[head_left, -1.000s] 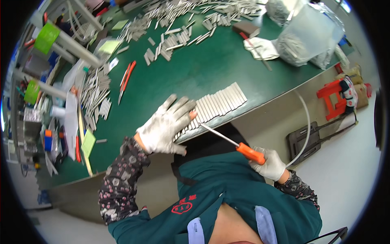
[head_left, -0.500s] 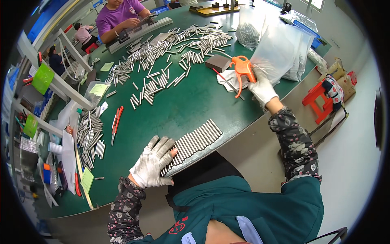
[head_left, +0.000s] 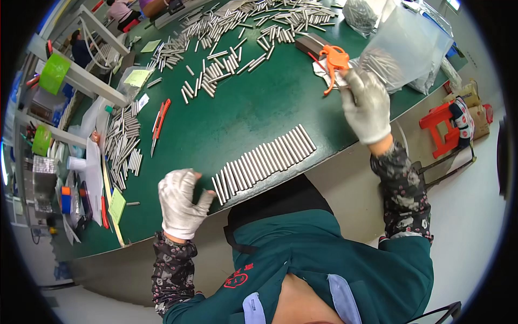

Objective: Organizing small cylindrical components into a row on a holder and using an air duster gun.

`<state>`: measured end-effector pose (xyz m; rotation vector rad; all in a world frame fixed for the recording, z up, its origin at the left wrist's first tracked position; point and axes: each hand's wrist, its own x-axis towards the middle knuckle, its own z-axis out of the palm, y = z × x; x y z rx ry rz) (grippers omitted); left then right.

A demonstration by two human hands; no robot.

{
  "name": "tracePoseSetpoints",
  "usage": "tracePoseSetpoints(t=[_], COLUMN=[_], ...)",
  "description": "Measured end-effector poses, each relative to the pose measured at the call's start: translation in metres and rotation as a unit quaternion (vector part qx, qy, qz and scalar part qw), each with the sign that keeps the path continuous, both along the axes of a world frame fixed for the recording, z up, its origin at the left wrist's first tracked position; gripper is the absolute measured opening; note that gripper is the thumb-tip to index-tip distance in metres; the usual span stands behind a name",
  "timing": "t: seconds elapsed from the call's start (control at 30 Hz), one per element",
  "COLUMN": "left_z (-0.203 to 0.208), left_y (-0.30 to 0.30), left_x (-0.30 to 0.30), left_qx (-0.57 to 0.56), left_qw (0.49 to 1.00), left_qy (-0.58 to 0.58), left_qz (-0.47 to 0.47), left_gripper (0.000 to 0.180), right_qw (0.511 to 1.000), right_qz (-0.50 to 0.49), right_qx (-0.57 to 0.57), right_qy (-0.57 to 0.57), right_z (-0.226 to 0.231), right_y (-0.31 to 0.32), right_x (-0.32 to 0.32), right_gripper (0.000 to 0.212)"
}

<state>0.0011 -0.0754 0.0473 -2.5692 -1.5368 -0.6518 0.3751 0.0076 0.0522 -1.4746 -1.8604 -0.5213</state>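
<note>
A row of slim metal pins (head_left: 264,161) lies side by side along the near edge of the green table. Just left of the row is my left hand (head_left: 181,202), in a white glove with bare fingertips showing. Its thumb and fingers are apart with nothing between them. My right hand (head_left: 368,108), also gloved, hovers at the right edge of the table by an orange air blow gun (head_left: 335,59). Thumb and fingers are parted there, and the fingertips overlap the gun's end in view. The gun lies by a white cloth (head_left: 322,68) and a dark brown block (head_left: 310,46).
Loose metal pins (head_left: 224,67) spread across the far table, and another pile (head_left: 123,140) lies at left. A red utility knife (head_left: 159,124) is between them and the row. Clear plastic bags (head_left: 402,51) stand at the far right, above an orange stool (head_left: 440,127).
My left hand has come off the pin row and moved left. My right hand has drawn back from the blow gun, its grip loosened. The view has shifted, with the far co-worker mostly out of frame.
</note>
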Motion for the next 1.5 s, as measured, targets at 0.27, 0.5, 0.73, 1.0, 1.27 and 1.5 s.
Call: tracePoseSetpoints(t=[0.27, 0.5, 0.73, 1.0, 1.27, 1.5], left_z=[-0.001, -0.009, -0.021, -0.021, -0.029, -0.071], left_y=[-0.017, -0.008, 0.01, 0.017, -0.043, -0.046], left_x=[0.016, 0.05, 0.088, 0.09, 0.06, 0.106], left_qx=[-0.167, -0.151, -0.096, -0.104, -0.156, -0.577], left_qw=[0.98, 0.976, 0.989, 0.992, 0.904, 0.238], left_qy=[-0.029, 0.023, -0.006, -0.029, -0.353, -0.759], left_qz=[0.106, 0.158, 0.116, 0.059, -0.184, -0.185], left_gripper=[0.03, 0.042, 0.037, 0.014, 0.015, 0.079], right_qw=[0.885, 0.876, 0.865, 0.862, 0.872, 0.848], right_qz=[0.339, 0.345, 0.378, 0.397, 0.386, 0.436], right_qx=[-0.261, -0.324, -0.303, -0.289, -0.285, -0.286], right_qy=[0.182, 0.093, 0.134, 0.128, 0.104, 0.098], right_z=[-0.028, -0.029, -0.038, -0.035, -0.034, -0.032], right_y=[-0.015, -0.018, -0.025, -0.025, -0.027, -0.051], right_x=[-0.043, -0.066, -0.095, -0.117, -0.117, -0.113], right_gripper=[0.03, 0.039, 0.038, 0.03, 0.014, 0.016])
